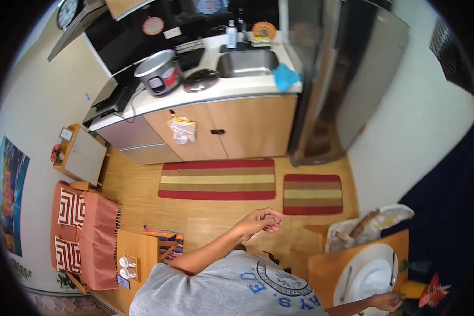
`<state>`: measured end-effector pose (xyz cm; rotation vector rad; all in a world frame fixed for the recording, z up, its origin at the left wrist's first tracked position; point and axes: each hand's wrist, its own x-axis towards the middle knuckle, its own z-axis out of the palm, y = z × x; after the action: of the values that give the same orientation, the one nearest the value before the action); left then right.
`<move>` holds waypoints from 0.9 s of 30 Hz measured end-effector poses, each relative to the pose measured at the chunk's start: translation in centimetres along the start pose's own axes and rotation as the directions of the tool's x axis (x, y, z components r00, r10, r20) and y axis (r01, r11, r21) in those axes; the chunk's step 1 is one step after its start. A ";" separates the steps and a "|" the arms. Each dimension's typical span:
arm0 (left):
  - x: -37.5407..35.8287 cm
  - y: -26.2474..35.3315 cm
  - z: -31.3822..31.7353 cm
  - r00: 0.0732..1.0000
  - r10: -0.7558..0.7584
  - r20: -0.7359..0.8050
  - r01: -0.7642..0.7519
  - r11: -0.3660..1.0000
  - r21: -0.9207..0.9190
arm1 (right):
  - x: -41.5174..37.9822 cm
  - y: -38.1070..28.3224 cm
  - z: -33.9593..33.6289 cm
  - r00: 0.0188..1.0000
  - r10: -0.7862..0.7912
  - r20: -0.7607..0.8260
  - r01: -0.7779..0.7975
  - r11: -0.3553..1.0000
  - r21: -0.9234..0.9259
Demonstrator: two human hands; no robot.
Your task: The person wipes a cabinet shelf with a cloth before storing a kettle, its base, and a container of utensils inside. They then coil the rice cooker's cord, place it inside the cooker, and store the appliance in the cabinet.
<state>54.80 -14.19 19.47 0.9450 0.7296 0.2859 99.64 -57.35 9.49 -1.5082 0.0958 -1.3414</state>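
My left hand (260, 221) is raised in front of my grey shirt, over the wooden floor. Its fingers are curled in loosely and nothing shows between them. At the lower right, my right hand (387, 302) reaches over the wooden table (321, 268), its fingers closed around something small and green that I cannot make out. Close beside that hand are a yellow vase-like object (413, 289) and a red flower (433, 291). A white plate (373, 276) lies on a larger round mat, with cutlery on both sides of it.
A chair with a patterned cushion (347, 234) stands behind the table. Striped rugs (216, 179) lie before the counter (237, 88), which holds a rice cooker (160, 73), a lid and a sink. A fridge is at right. A red sofa and a small table with cups stand at left.
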 end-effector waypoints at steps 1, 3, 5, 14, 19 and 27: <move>-0.4 1.2 -3.0 1.000 0.013 -0.020 -0.013 1.000 -0.001 | -2.4 -5.7 2.1 0.999 -0.016 0.034 0.015 1.000 0.024; -1.8 3.2 -8.3 0.992 0.063 -0.106 -0.062 0.998 0.017 | -8.4 -15.1 6.9 0.988 -0.050 0.145 0.031 0.991 0.130; -3.2 5.9 -13.7 0.982 0.109 -0.155 -0.109 0.994 0.006 | -15.4 -24.1 11.0 0.953 -0.016 0.303 -0.071 0.960 0.272; -5.1 15.7 -32.7 0.782 0.360 -0.508 -0.418 0.908 0.000 | -45.3 -54.8 21.3 0.179 -0.208 0.962 -0.668 0.692 0.274; -4.3 19.3 -39.8 0.682 0.383 -0.623 -0.483 0.876 0.009 | -59.6 -68.8 26.5 -0.135 -0.564 0.814 -0.723 0.618 0.308; -3.2 27.2 -49.6 0.488 0.389 -0.781 -0.580 0.813 0.043 | -80.9 -83.9 35.1 -0.499 -0.680 0.537 -0.278 0.713 0.644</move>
<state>21.08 31.05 24.64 0.7680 1.1611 1.3420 50.73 53.31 22.51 -1.5485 -1.9759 0.4062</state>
